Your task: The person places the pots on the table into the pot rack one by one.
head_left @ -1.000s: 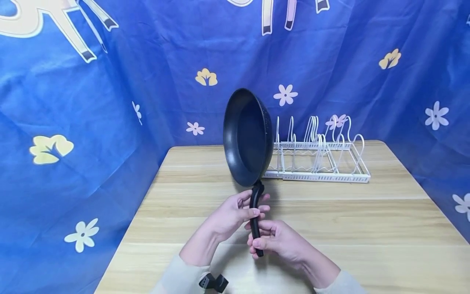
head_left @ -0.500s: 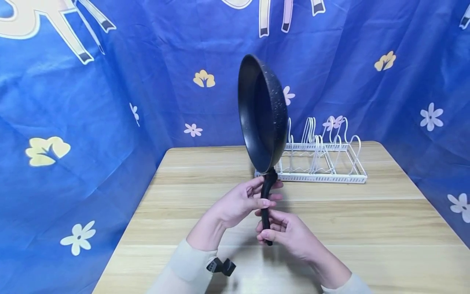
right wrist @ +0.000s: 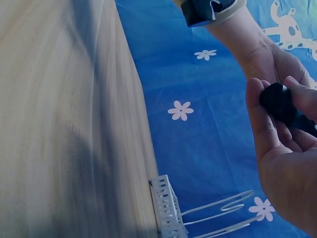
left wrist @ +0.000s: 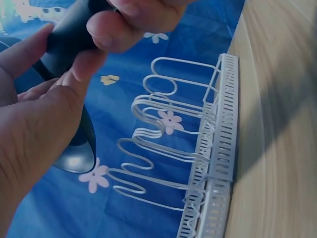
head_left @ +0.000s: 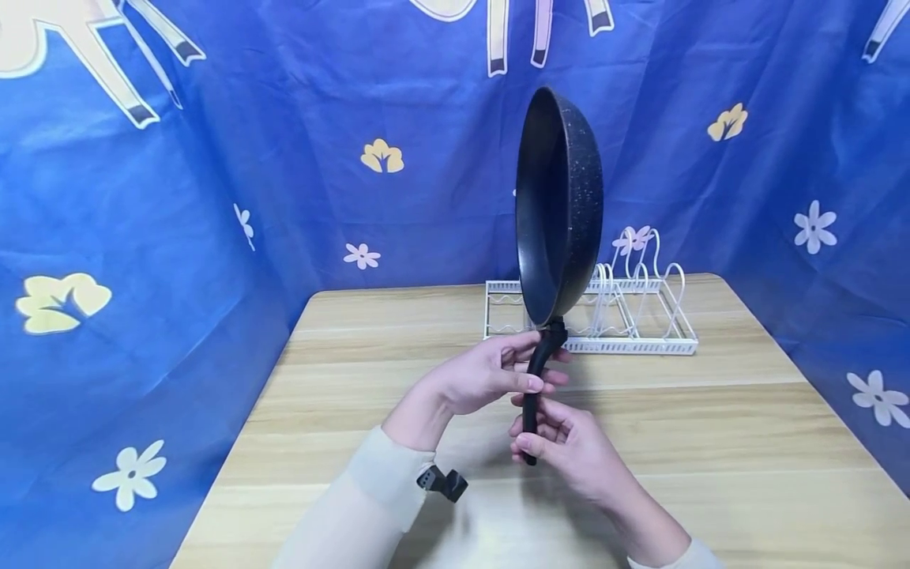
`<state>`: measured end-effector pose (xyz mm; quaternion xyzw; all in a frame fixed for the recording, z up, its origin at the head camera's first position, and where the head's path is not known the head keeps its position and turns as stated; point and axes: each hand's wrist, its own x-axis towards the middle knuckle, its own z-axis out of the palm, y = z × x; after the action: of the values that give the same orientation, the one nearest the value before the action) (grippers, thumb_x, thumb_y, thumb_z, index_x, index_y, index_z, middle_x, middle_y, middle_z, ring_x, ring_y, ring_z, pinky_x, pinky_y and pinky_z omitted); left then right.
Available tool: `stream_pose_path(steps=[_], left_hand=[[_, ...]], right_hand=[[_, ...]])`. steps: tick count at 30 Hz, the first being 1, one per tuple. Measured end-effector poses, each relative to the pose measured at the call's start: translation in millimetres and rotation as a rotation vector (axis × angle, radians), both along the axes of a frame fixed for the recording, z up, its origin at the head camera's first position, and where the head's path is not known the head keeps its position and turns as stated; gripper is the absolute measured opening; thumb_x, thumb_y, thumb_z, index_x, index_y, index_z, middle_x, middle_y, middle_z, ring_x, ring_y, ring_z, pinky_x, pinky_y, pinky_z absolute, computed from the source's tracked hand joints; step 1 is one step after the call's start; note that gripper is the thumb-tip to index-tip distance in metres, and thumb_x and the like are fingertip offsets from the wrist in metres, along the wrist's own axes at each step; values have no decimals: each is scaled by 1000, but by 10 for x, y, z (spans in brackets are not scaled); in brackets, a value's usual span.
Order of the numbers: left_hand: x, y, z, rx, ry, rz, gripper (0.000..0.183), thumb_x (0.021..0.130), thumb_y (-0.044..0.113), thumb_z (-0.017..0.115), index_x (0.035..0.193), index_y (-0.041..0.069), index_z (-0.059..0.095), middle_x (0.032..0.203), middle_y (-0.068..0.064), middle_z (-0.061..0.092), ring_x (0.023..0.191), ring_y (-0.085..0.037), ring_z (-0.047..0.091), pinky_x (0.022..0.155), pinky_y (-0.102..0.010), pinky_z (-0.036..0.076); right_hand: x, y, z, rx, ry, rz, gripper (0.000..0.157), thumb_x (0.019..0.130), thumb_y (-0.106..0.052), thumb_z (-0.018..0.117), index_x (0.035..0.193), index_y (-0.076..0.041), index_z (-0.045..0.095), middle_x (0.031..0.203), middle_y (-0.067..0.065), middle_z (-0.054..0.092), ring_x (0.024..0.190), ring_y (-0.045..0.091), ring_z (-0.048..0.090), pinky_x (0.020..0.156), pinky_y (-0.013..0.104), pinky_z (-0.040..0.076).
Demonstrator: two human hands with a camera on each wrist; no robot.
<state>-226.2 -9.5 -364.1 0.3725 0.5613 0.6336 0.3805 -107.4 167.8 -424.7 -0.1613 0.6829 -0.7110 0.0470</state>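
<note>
A black frying pan (head_left: 579, 205) with a speckled outside is held up on edge, its inside facing left and its handle (head_left: 531, 411) pointing down toward me. My left hand (head_left: 483, 375) grips the upper handle close under the pan body, thumb across the front. Lower down, my right hand (head_left: 569, 442) pinches the handle near its end between thumb and fingers. In the right wrist view the handle's end (right wrist: 278, 100) pokes out between the right hand's fingers. Behind the pan stands a white wire rack (head_left: 633, 346), partly hidden by it.
The rack has upright wire loops (left wrist: 148, 114) on a slotted frame, near the back of the wooden table (head_left: 384, 332). Blue patterned cloth (head_left: 441, 205) hangs behind and at both sides. A black device (head_left: 442, 482) sits on the left wrist.
Both hands have raised the pan and carried it to the right, in front of the rack. It has turned so more of its speckled outside shows.
</note>
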Motion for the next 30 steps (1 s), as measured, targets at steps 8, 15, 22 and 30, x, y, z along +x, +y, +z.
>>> stream_pose_path(steps=[8,15,22,30], left_hand=[[-177,33,-103,16,-67,-78,78,101,-1,62,169,-2,25,171,-34,33,126,-5,70,97,-25,56],[-302,19,-190,25,-99,-91,77,101,2,63,169,1,28,171,-34,33,127,-7,71,95,-26,55],[-409,-24,-271,20,-132,-108,78,101,2,60,170,1,23,172,-34,29,129,-7,69,105,-29,55],[-542,-30,-437,18,-190,-101,72,100,-4,55,167,-6,27,154,-7,60,128,-10,70,115,-31,54]], right_hand=[[-42,-27,-18,-7,-61,-46,55,100,-3,74,147,14,52,105,4,74,89,11,78,86,34,69],[-121,-73,-28,-14,-87,-58,56,100,-6,74,147,14,52,107,15,73,87,10,77,86,33,69],[-198,-133,-46,1,-137,-83,57,100,-6,75,148,14,52,105,12,73,84,11,77,86,31,68],[-276,-180,-112,-67,-223,-83,58,100,-1,72,148,20,46,101,7,74,85,10,76,84,29,68]])
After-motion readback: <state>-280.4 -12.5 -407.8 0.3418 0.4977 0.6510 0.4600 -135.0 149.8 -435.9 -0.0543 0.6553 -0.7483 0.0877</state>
